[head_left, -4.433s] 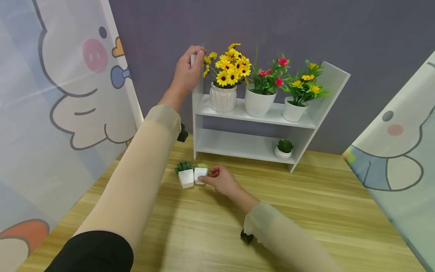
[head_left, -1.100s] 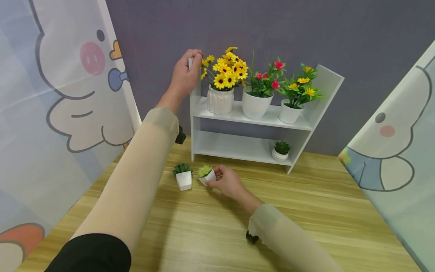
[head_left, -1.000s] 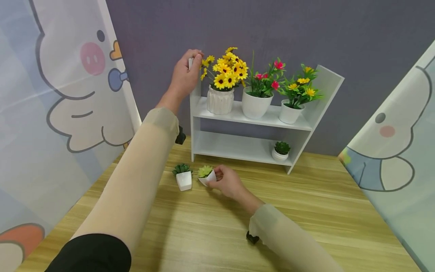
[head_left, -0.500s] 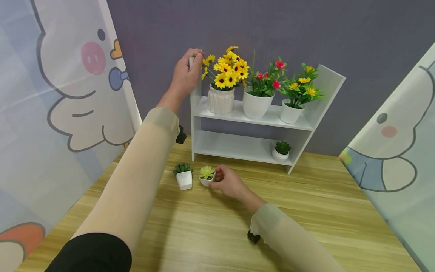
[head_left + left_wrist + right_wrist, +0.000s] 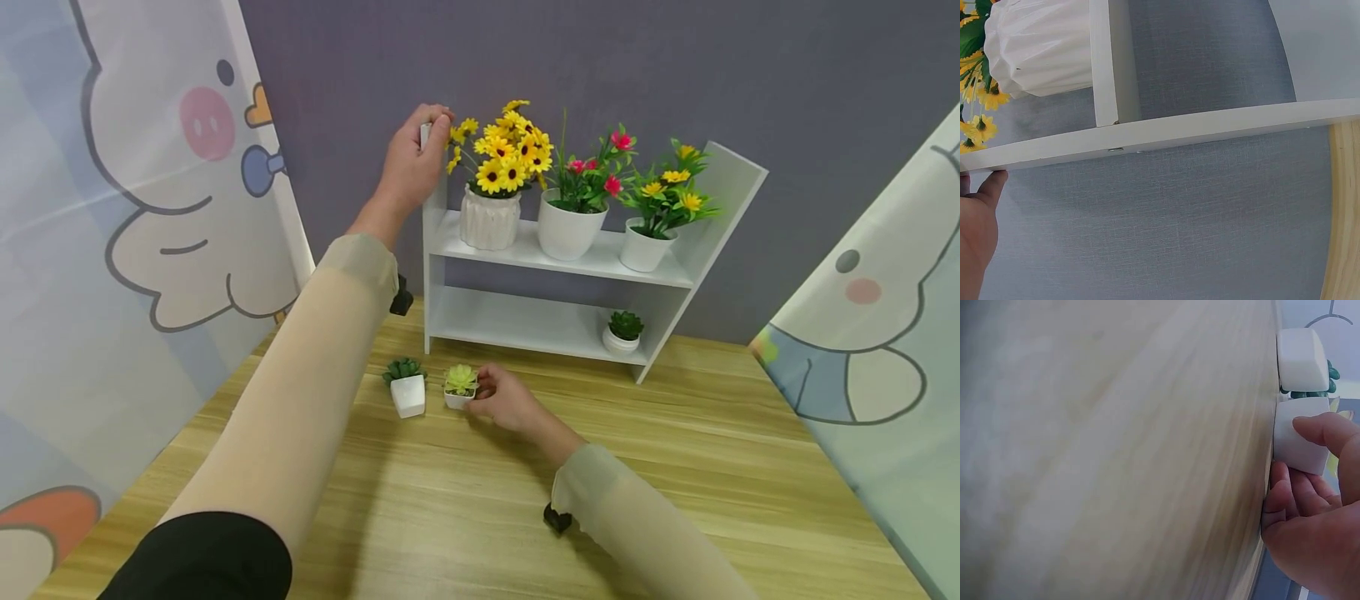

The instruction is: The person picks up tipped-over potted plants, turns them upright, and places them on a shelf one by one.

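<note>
At the top of the white shelf's (image 5: 525, 321) left side panel, my left hand (image 5: 416, 158) grips the edge; the left wrist view shows its thumb against the panel (image 5: 1210, 128). Low in front of the shelf, my right hand (image 5: 506, 400) holds a small square white pot with a light green succulent (image 5: 460, 382), thumb on one side and fingers on the other. That pot stands upright on the table. Just left of it a dark green succulent in a white pot (image 5: 408, 396) lies tipped over, its base toward me.
On the upper shelf stand white pots of yellow daisies (image 5: 490, 218), pink flowers (image 5: 572, 225) and yellow flowers (image 5: 647, 246). A small succulent (image 5: 622, 332) sits at the lower shelf's right end. Cartoon-printed panels (image 5: 187, 200) flank the wooden table (image 5: 450, 500).
The light green succulent's pot has gone from lying beside the dark one to standing upright, slightly farther right, turned by my right hand. My left hand keeps its grip on the shelf.
</note>
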`<state>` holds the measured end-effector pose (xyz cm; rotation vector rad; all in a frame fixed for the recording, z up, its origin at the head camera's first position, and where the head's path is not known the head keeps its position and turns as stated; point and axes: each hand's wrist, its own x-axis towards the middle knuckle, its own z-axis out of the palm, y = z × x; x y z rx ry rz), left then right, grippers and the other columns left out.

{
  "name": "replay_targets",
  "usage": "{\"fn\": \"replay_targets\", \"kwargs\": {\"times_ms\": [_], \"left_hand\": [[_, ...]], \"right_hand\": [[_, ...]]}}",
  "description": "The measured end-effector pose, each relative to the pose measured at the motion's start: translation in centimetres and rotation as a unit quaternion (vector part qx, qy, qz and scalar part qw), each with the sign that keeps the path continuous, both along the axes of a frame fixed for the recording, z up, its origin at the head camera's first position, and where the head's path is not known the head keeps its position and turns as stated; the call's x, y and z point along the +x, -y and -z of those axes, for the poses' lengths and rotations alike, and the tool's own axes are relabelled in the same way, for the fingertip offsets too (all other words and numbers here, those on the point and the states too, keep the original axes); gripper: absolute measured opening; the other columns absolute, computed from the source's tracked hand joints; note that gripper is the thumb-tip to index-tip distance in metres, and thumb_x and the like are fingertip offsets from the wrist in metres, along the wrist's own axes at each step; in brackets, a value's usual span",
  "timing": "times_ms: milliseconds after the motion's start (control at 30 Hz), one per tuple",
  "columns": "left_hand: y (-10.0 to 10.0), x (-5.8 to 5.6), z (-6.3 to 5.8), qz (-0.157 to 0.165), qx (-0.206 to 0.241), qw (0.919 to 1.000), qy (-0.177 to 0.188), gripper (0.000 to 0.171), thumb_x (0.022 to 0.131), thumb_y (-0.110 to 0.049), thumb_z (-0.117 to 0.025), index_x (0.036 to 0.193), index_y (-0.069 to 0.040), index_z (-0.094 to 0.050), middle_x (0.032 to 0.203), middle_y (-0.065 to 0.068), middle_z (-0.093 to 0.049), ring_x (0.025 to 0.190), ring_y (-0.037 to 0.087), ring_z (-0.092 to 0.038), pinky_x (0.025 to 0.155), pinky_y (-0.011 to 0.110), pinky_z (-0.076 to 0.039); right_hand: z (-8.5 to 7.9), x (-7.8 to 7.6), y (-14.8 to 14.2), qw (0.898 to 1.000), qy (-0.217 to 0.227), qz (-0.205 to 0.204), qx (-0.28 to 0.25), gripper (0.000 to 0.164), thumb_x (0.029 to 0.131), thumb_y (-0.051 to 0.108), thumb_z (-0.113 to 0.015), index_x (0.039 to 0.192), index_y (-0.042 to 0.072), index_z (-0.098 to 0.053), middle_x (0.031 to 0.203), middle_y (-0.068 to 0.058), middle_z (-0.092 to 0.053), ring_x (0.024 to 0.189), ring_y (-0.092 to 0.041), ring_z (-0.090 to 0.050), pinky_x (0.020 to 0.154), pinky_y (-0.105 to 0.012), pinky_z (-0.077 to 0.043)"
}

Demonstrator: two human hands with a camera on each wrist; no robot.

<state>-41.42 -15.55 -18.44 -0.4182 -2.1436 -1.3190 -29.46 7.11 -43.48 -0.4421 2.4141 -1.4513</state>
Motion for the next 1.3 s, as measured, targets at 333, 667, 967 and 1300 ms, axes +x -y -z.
{"fn": "replay_targets", "kwargs": {"times_ms": [333, 667, 967, 1300], "left_hand": [[-0.1, 0.1, -0.1, 0.001, 0.008, 1.0000, 0.005, 0.046, 0.118, -0.045, -0.043, 0.148, -0.016, -0.060, 0.157, -0.002, -0.058, 0.134, 0.015, -0.057, 0.115, 0.032, -0.048], [-0.1, 0.2, 0.0, 0.000, -0.002, 1.0000, 0.000, 0.046, 0.119, -0.045, -0.042, 0.149, -0.016, -0.059, 0.154, 0.001, -0.060, 0.132, 0.016, -0.057, 0.112, 0.032, -0.048], [-0.1, 0.1, 0.0, 0.000, 0.001, 1.0000, -0.005, 0.045, 0.118, -0.044, -0.043, 0.147, -0.014, -0.060, 0.152, 0.002, -0.060, 0.124, 0.014, -0.056, 0.107, 0.032, -0.049], [-0.1, 0.3, -0.1, -0.001, 0.002, 1.0000, 0.005, 0.046, 0.118, -0.045, -0.042, 0.149, -0.016, -0.059, 0.156, 0.000, -0.058, 0.133, 0.016, -0.056, 0.113, 0.033, -0.048]], "right_hand": [[0.1, 0.0, 0.0, 1.000, 0.002, -0.002, -0.001, 0.056, 0.090, 0.013, -0.091, 0.137, 0.000, -0.063, 0.131, -0.015, -0.070, 0.114, -0.025, -0.068, 0.085, -0.031, -0.057], [0.0, 0.1, -0.5, 1.000, -0.010, 0.002, -0.012, 0.057, 0.093, 0.012, -0.087, 0.143, -0.001, -0.062, 0.135, -0.018, -0.070, 0.117, -0.028, -0.068, 0.093, -0.036, -0.058], [-0.5, -0.8, -2.5, 0.999, -0.030, 0.019, -0.022, 0.062, 0.098, 0.016, -0.082, 0.154, 0.004, -0.058, 0.149, -0.018, -0.064, 0.108, -0.027, -0.069, 0.076, -0.029, -0.056], [-1.5, -2.4, -5.7, 0.997, -0.050, 0.056, -0.030, 0.063, 0.103, 0.016, -0.077, 0.161, 0.007, -0.053, 0.151, -0.024, -0.063, 0.097, -0.028, -0.074, 0.069, -0.033, -0.060]]}}
